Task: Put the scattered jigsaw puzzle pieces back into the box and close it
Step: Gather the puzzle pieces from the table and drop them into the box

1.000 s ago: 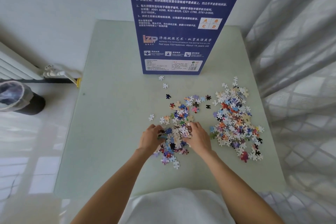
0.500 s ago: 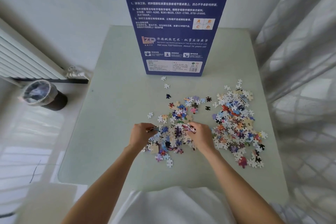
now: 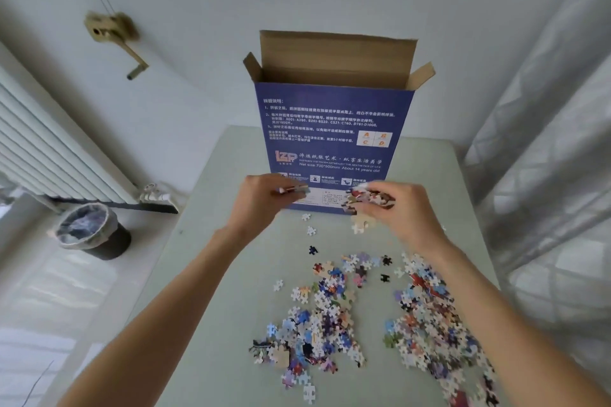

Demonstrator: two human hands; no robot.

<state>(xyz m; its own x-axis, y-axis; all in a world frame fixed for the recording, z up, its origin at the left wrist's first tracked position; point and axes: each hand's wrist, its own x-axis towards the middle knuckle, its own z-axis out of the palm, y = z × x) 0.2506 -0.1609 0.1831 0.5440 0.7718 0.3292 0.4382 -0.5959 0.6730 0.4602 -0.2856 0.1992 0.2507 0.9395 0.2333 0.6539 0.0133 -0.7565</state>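
Puzzle pieces (image 3: 370, 197) inside right grip (image 3: 401, 208)

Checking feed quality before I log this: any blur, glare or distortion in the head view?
Head view: wide-angle bending at the edges; soft daylight, no hard shadows or glare; right hand and its puzzle pieces motion-blurred, left hand slightly; box print readable but soft.

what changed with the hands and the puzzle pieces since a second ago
Both hands rose from the near pile toward the box. The left hand now grips a few pieces, the right hand a bigger bunch, and one piece hangs or drops below it. The camera also tilted up. The box stays upright with flaps open, and both piles remain on the table.
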